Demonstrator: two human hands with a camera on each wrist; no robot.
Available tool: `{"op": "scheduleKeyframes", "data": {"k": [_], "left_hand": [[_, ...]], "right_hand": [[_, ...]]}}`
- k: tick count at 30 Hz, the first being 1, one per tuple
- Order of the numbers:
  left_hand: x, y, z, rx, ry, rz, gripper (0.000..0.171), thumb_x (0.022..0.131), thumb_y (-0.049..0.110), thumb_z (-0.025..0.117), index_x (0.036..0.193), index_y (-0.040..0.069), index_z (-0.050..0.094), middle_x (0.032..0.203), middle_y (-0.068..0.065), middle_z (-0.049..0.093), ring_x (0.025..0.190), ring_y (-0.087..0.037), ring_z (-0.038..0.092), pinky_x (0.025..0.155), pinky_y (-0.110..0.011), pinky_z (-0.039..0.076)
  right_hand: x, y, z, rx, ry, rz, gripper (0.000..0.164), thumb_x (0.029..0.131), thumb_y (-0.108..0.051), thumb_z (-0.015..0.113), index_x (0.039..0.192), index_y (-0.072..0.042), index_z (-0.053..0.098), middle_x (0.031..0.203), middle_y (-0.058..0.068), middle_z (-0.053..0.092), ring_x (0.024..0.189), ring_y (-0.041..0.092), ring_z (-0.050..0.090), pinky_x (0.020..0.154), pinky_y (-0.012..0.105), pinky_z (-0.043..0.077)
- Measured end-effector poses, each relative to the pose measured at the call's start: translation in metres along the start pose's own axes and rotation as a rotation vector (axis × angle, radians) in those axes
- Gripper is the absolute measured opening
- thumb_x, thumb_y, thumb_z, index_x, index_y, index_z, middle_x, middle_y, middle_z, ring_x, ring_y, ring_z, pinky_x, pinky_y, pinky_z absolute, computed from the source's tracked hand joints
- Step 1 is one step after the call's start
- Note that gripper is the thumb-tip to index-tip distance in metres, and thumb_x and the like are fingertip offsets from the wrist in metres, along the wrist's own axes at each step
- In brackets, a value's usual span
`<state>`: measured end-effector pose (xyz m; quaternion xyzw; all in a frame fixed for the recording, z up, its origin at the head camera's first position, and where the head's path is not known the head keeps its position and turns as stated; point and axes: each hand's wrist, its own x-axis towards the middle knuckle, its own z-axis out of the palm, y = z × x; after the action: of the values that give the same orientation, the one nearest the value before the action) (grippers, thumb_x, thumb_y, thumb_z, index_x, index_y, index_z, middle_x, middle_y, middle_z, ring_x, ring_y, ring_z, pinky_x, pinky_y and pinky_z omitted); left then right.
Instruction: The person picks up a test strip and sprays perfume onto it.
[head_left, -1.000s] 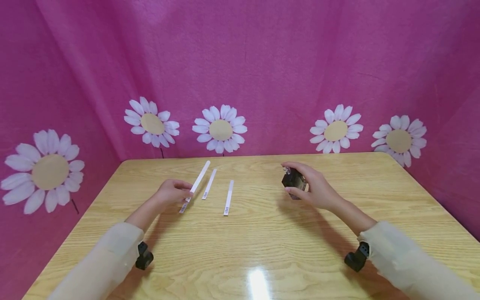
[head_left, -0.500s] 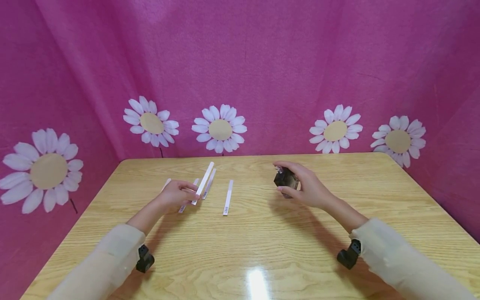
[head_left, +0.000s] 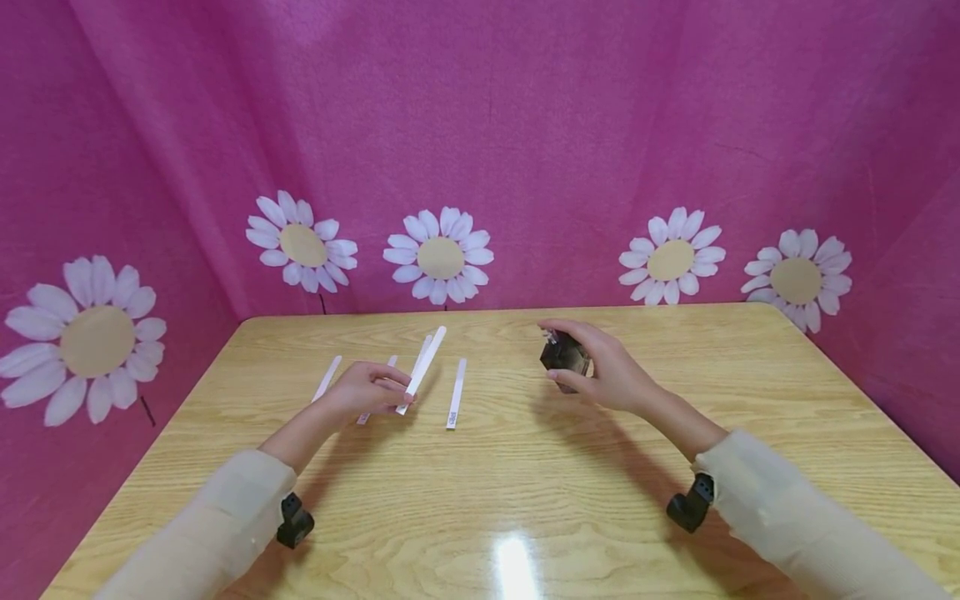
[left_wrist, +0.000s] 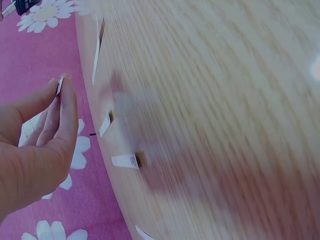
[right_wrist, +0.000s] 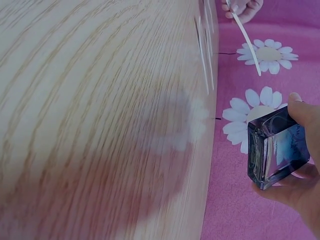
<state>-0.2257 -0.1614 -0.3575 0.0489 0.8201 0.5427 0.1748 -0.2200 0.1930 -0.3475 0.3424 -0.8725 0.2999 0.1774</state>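
My left hand [head_left: 367, 390] pinches one end of a white paper test strip [head_left: 429, 358] between thumb and fingertips. The strip slants up and away above the table; the left wrist view shows just its pinched end [left_wrist: 60, 86]. Across from it, my right hand [head_left: 613, 372] grips a dark glass perfume bottle [head_left: 567, 357], held up off the table. The thumb is on its near side and the index finger reaches over the clear spray top. In the right wrist view the faceted bottle [right_wrist: 277, 147] shows its base end. A gap separates strip and bottle.
Several more white strips lie on the wooden table [head_left: 480, 492]: one strip [head_left: 457, 393] right of the left hand, another strip [head_left: 327, 377] at its left, others partly behind the hand and held strip. A pink curtain [head_left: 525, 150] with daisies encloses the table's back and sides.
My left hand has carried the strip rightward, uncovering the leftmost strip on the table. My right hand has brought the bottle a little to the left, narrowing the gap.
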Motion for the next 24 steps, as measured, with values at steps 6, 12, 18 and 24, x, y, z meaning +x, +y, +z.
{"op": "scheduleKeyframes", "data": {"k": [6, 12, 18, 24], "left_hand": [[-0.001, 0.002, 0.006, -0.018, -0.020, 0.003, 0.034, 0.087, 0.002, 0.066, 0.117, -0.011, 0.057, 0.097, -0.015, 0.073, 0.083, -0.012, 0.070, 0.083, -0.034, 0.060], [-0.001, 0.005, 0.010, -0.034, -0.031, -0.009, 0.034, 0.086, 0.000, 0.067, 0.117, -0.011, 0.057, 0.089, -0.009, 0.074, 0.083, -0.013, 0.071, 0.081, -0.032, 0.060], [-0.001, 0.007, 0.013, -0.044, -0.052, -0.009, 0.035, 0.087, -0.001, 0.066, 0.119, -0.012, 0.057, 0.093, -0.015, 0.074, 0.083, -0.014, 0.072, 0.081, -0.033, 0.060], [-0.002, 0.008, 0.016, -0.039, -0.050, -0.023, 0.033, 0.088, -0.001, 0.064, 0.118, -0.012, 0.057, 0.102, -0.024, 0.072, 0.080, -0.012, 0.071, 0.079, -0.031, 0.061]], "right_hand": [[0.001, -0.001, 0.000, 0.009, -0.005, -0.002, 0.063, 0.082, -0.016, 0.076, 0.138, -0.014, 0.048, 0.137, 0.008, 0.055, 0.124, 0.025, 0.054, 0.102, 0.045, 0.048], [0.002, -0.002, 0.000, 0.018, -0.007, -0.013, 0.062, 0.082, -0.016, 0.076, 0.138, -0.013, 0.049, 0.137, 0.007, 0.056, 0.122, 0.025, 0.055, 0.101, 0.046, 0.048], [0.004, -0.003, 0.000, 0.028, -0.005, -0.029, 0.061, 0.082, -0.015, 0.076, 0.137, -0.012, 0.049, 0.136, 0.007, 0.056, 0.121, 0.024, 0.056, 0.101, 0.045, 0.048], [0.006, -0.005, 0.002, 0.018, -0.004, -0.039, 0.061, 0.082, -0.016, 0.076, 0.136, -0.012, 0.050, 0.136, 0.007, 0.057, 0.123, 0.024, 0.055, 0.103, 0.044, 0.047]]}}
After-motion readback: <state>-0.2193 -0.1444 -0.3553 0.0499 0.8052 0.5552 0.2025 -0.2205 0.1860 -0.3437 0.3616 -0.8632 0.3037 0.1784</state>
